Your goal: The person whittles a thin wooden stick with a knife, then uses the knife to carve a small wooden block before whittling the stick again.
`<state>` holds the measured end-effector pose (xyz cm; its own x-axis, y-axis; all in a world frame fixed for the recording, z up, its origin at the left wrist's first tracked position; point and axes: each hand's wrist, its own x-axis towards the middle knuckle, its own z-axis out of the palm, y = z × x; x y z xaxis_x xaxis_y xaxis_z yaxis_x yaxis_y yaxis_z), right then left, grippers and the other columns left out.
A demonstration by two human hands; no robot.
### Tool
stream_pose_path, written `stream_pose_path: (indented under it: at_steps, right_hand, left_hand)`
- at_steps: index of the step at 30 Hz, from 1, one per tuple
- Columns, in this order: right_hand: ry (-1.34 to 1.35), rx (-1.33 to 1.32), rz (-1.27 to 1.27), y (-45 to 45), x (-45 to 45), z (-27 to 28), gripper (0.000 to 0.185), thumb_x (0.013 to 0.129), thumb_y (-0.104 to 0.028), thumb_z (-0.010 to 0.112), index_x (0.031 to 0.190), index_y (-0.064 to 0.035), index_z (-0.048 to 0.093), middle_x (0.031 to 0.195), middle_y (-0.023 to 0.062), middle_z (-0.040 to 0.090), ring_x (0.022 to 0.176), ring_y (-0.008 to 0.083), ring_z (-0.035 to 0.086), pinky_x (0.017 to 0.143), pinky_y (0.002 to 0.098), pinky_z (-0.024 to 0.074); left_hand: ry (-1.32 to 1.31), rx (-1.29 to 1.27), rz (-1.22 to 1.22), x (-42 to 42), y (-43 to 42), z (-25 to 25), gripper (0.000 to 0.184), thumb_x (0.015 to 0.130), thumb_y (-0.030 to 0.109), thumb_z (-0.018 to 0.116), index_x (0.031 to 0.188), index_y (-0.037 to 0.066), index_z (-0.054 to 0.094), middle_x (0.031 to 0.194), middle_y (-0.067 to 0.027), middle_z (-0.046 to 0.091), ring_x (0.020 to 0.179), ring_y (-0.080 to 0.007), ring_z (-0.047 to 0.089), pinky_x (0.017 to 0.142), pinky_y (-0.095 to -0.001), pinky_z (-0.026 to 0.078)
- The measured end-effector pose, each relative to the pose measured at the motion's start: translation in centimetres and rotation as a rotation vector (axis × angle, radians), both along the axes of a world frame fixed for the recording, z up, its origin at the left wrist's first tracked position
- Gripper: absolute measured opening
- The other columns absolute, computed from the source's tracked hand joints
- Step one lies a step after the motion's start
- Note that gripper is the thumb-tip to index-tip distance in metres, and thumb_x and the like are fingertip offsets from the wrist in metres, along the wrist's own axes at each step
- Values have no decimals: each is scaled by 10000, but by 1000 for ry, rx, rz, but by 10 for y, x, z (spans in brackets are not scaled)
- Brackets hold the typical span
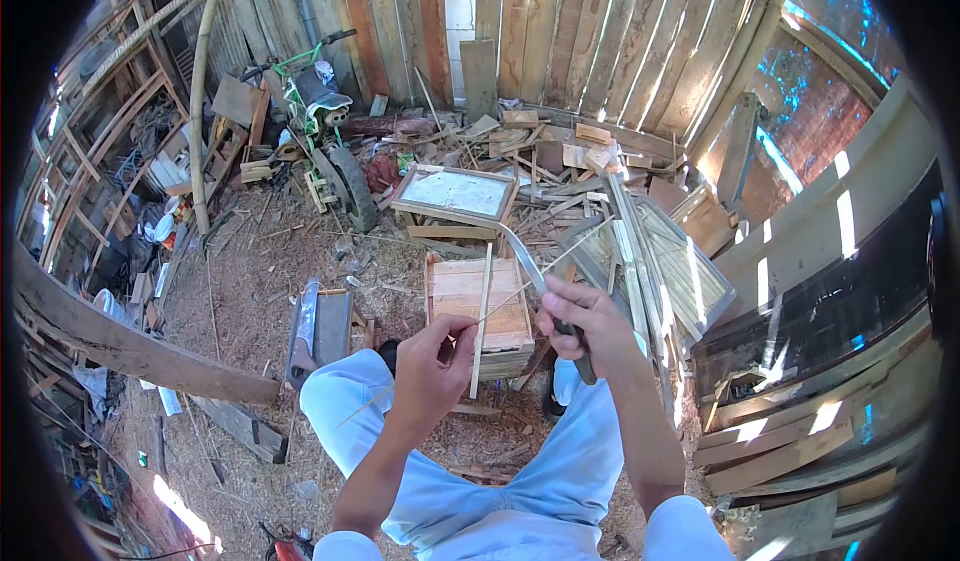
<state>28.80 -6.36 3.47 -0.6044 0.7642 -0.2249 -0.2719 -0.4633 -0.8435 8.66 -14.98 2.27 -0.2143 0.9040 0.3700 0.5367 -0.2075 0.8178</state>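
**Over a wooden crate (462, 279), a thin stick (503, 304) and a curved knife (526, 261)**

In front of the seated person's knees, the stick slants from above the left thigh up to the right, past the crate's boards. It is long, pale and very slender, with an almost straight run. The left hand (435, 366) pinches it, thumb and fingers drawn close together. The right hand (590, 326) has its fingers curled around the knife's dark handle; the bright, hooked blade points up and away. Stick and blade cross near the right thumb, though I cannot tell whether they touch.

A flat slat (485, 296) stretches across the crate beside the left fingertips. To the left, a handsaw (303, 333) rests against a shallow box (333, 327); any lettering on its blade is too small to read. Farther off are a framed panel (458, 191), a green motorbike (322, 111) and heaped wood scraps (535, 151).
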Motion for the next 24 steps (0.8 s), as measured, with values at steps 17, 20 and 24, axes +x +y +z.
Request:
stream_pose_path:
  at_steps: [17, 20, 24]
  right_hand:
    - [-13, 36, 110, -15, -9, 7, 254, 950, -154, 543, 1155, -5, 562, 768, 38, 580, 498, 50, 428, 406, 186, 300]
    - [62, -25, 90, -14, -4, 10, 311, 950, -147, 539, 1229, -9, 540, 767, 33, 574, 496, 47, 423, 405, 183, 296]
    - [151, -29, 1, 5, 19, 17, 364, 945, -153, 549, 1292, -48, 516, 761, 27, 559, 495, 43, 411, 403, 175, 291]
  left_hand:
    - [142, 146, 5, 2, 1, 2, 68, 840, 8, 649, 907, 10, 638, 658, -57, 611, 511, -88, 519, 466, -242, 379]
    - [191, 196, -17, 2, -1, 2, 82, 828, -2, 652, 907, 16, 641, 667, -61, 607, 501, -107, 508, 464, -251, 377]
    - [260, 190, 19, -5, -5, 5, 110, 802, -22, 651, 898, 26, 627, 728, -92, 621, 594, -209, 569, 525, -308, 435]
